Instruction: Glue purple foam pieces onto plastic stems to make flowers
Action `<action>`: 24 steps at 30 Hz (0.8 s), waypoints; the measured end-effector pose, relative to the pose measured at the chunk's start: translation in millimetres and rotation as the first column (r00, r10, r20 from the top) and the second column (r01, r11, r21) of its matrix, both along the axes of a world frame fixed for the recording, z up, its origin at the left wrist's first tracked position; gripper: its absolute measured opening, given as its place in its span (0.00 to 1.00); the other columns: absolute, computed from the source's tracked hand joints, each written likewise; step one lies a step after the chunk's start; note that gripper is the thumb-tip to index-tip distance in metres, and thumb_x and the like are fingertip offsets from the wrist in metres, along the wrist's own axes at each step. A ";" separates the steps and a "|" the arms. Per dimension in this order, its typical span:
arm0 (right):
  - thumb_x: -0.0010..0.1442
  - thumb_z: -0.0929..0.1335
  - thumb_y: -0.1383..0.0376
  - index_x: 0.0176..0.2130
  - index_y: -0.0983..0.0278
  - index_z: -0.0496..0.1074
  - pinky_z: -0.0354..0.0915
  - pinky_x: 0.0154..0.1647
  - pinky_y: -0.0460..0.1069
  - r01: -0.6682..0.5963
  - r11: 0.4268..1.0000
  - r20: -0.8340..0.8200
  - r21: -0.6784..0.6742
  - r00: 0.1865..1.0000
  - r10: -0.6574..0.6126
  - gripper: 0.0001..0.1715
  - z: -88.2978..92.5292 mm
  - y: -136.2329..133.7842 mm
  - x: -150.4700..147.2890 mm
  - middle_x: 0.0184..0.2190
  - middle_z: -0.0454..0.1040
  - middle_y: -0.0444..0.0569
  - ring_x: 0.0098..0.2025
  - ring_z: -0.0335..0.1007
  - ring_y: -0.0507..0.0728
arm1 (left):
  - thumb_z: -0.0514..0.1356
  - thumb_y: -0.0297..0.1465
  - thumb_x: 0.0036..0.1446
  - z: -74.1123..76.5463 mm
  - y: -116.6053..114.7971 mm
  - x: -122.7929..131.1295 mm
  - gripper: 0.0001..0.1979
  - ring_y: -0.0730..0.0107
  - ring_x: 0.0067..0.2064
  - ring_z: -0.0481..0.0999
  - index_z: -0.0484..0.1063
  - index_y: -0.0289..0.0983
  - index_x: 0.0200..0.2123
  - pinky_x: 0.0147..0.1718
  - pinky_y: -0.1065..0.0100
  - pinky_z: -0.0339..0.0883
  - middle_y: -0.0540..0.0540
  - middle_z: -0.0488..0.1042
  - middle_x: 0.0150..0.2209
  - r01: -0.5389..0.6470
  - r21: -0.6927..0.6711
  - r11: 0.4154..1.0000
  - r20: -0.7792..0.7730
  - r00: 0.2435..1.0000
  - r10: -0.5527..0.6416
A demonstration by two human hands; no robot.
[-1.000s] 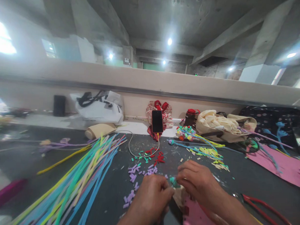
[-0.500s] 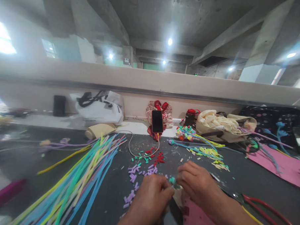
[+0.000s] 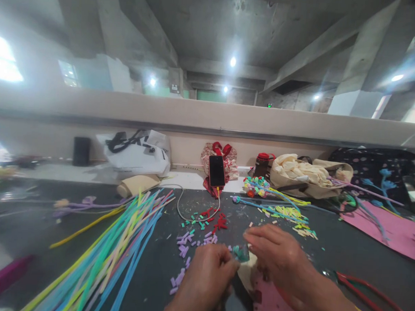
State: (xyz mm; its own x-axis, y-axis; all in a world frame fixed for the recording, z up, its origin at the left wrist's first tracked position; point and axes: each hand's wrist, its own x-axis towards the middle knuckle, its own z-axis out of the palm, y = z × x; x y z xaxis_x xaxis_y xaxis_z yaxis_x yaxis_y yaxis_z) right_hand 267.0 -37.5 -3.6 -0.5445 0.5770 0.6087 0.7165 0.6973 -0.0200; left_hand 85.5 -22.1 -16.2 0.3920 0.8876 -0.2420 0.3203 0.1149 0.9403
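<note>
My left hand [image 3: 211,268] is closed, thumb and forefinger pinched together; whatever they hold is too small or hidden to name. To its right, my right hand [image 3: 279,251] has its fingers bent and pressed together, their tips partly hidden. Between the two hands sits a small teal piece [image 3: 238,252], with a see-through dark edge beside it. A pink object [image 3: 273,301] with a cream-coloured part [image 3: 247,273] lies under my right hand and forearm, mostly covered. Short purple pipe-cleaner pieces [image 3: 180,277] are scattered left of my left hand.
Long coloured pipe cleaners [image 3: 120,252] fan across the left. Beyond my hands lie red pieces [image 3: 220,221], yellow pieces [image 3: 287,213] and a propped phone [image 3: 217,171] with its cable [image 3: 178,208]. Red-handled pliers [image 3: 370,291] and a pink sheet [image 3: 383,227] are at right.
The view has shifted slightly. My right hand's fingers are a little lower and straighter, and a see-through dark edge now shows by the teal piece. My left hand stays pinched.
</note>
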 end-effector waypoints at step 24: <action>0.56 0.62 0.59 0.29 0.65 0.73 0.60 0.24 0.42 -0.350 0.739 -0.593 -0.576 0.801 -0.083 0.15 11.9 -7.9 -55.2 0.22 0.71 0.43 0.23 0.65 0.50 | 0.68 0.39 0.32 9.2 9.7 -14.3 0.18 0.72 0.26 0.70 0.75 0.33 0.27 0.26 0.71 0.60 0.45 0.73 0.29 -0.065 -0.228 0.971 0.750 0.625 0.218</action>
